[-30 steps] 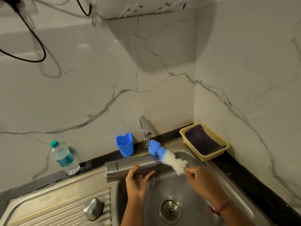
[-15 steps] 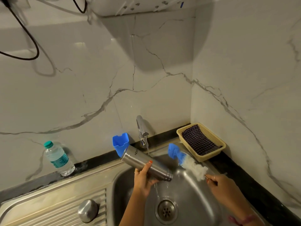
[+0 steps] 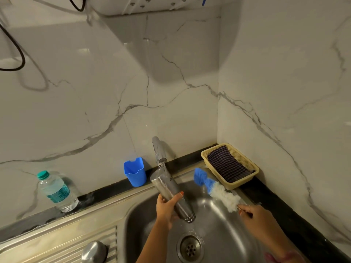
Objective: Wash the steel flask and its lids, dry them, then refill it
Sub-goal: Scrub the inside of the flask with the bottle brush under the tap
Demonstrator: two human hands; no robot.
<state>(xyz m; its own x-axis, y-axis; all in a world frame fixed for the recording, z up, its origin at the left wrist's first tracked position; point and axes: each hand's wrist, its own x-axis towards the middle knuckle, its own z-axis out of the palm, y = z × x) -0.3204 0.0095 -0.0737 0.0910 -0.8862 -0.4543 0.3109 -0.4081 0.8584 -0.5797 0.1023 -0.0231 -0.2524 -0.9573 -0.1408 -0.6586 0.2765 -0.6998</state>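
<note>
1. Now you are looking down at a steel sink [image 3: 224,215] set in the corner of a marble-walled counter.
2. Your left hand [image 3: 167,207] is gripping the steel flask [image 3: 171,194] around its middle, fingers and thumb curled round it, over the basin.
3. You are tilting the flask mouth-down toward the drain [image 3: 190,248], its base raised just beneath the tap [image 3: 158,154]; water is spilling from the mouth.
4. Your right hand [image 3: 256,217] is pinching the handle of a bottle brush [image 3: 216,190], near the basin's right rim and apart from the flask.
5. The brush, with a white fluffy middle and a blue tip, is pointing toward the back right corner of the sink.
6. A rounded steel lid [image 3: 94,252] is lying on the ribbed draining board at the sink's left, near its front edge.
7. A blue plastic cup [image 3: 135,172] is standing at the back edge, just left of the tap.
8. A yellow basket [image 3: 245,184] holding a dark checked cloth [image 3: 227,165] is sitting in the back right corner of the counter.
9. A plastic water bottle [image 3: 57,191] with a green cap is standing at the back edge, well to the left.
</note>
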